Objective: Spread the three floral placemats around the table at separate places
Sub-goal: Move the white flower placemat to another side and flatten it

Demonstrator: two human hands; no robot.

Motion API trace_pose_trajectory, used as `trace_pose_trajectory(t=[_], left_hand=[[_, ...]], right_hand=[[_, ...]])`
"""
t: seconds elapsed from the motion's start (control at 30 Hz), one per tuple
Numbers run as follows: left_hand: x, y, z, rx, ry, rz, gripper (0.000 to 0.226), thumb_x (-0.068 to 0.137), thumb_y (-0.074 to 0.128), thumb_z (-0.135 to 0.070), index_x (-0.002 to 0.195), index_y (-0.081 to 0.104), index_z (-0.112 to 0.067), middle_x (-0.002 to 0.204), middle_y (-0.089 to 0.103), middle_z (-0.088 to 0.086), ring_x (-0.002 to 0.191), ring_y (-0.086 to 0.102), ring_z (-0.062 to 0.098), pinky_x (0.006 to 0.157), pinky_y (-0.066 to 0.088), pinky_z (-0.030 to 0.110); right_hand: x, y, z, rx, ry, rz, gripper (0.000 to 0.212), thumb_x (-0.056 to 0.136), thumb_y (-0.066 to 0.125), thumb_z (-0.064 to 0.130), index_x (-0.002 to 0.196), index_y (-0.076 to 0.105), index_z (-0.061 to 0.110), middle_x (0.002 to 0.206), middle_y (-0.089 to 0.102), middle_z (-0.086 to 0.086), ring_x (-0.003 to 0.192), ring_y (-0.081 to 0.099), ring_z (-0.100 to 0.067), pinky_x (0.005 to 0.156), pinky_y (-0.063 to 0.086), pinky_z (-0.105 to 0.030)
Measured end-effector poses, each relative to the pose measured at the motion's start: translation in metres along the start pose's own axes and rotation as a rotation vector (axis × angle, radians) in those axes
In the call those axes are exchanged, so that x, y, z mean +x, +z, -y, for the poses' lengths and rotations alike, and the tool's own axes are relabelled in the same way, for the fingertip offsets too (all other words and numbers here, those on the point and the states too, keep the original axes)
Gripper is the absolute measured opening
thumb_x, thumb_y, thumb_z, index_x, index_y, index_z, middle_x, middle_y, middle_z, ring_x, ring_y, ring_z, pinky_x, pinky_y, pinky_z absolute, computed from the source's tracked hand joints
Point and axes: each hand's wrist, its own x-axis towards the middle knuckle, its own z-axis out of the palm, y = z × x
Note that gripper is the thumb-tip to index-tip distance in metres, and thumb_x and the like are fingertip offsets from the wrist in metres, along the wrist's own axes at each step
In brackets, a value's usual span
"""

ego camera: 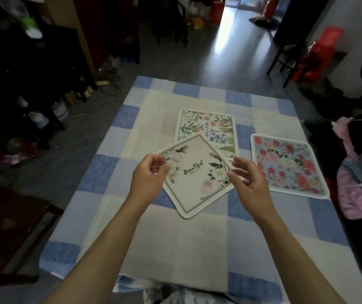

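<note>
Three floral placemats lie on the blue-and-white checked table (197,249). A white one printed "Beautiful" (195,178) sits turned like a diamond at the centre, and its far corner overlaps a green-leaf placemat (208,126) behind it. A pink and red flowered placemat (289,165) lies apart at the right. My left hand (148,176) hovers at the white mat's left corner with its fingers loosely curled and apart. At the mat's right corner, my right hand (249,181) has its thumb and fingers spread. The mat looks flat on the cloth.
A dark wooden chair (11,218) stands at the table's left. Piled clothes (359,183) crowd the right edge. Clutter and shoes line the floor at the left. Beyond the far table edge there is open floor (230,51), with a chair and red stools at the far right.
</note>
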Motion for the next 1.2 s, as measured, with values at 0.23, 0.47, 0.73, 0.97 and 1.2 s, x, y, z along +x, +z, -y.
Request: trace_pose_trajectory(t=[0.23,0.47,0.73,0.97,1.2], left_hand=[[0.037,0.024,0.003,0.058,-0.073,0.055,0.013,0.087,0.068,-0.023,0.099,0.065,-0.025,0.098,0.071,-0.007,0.091,0.068,0.01,0.084,0.058,0.045],[0.065,0.041,0.009,0.083,-0.132,0.028,0.012,0.087,0.068,-0.024,0.098,0.065,-0.026,0.099,0.072,-0.004,0.093,0.068,0.015,0.083,0.058,0.047],[0.071,0.051,0.051,0.14,-0.266,-0.078,0.012,0.086,0.068,-0.024,0.095,0.063,-0.03,0.098,0.07,-0.011,0.091,0.066,0.009,0.079,0.058,0.037],[0.073,0.071,0.074,0.178,-0.326,-0.168,0.015,0.086,0.068,-0.021,0.099,0.063,-0.023,0.097,0.069,-0.01,0.086,0.066,0.009,0.078,0.055,0.03],[0.065,0.088,0.091,0.249,-0.46,-0.22,0.018,0.087,0.066,-0.021,0.104,0.063,-0.017,0.098,0.068,-0.001,0.088,0.065,0.013,0.074,0.054,0.031]], right_hand=[[0.031,-0.004,-0.026,0.001,0.081,-0.045,0.038,0.092,0.065,0.026,0.129,0.055,0.025,0.123,0.062,0.012,0.111,0.06,-0.005,0.078,0.051,-0.016],[0.072,-0.006,-0.045,0.015,0.139,-0.007,0.037,0.093,0.063,0.024,0.129,0.056,0.025,0.125,0.061,0.01,0.113,0.058,-0.005,0.075,0.053,-0.015],[0.119,0.0,-0.076,-0.068,0.208,0.079,0.035,0.093,0.063,0.024,0.127,0.057,0.024,0.124,0.061,0.009,0.115,0.058,-0.012,0.09,0.056,-0.039],[0.15,0.008,-0.103,-0.141,0.188,0.162,0.035,0.092,0.064,0.026,0.126,0.057,0.028,0.123,0.062,0.009,0.112,0.059,-0.01,0.092,0.055,-0.041],[0.18,0.009,-0.141,-0.378,0.139,0.25,0.04,0.091,0.063,0.031,0.13,0.055,0.022,0.128,0.059,0.001,0.111,0.056,-0.014,0.095,0.049,-0.037]])
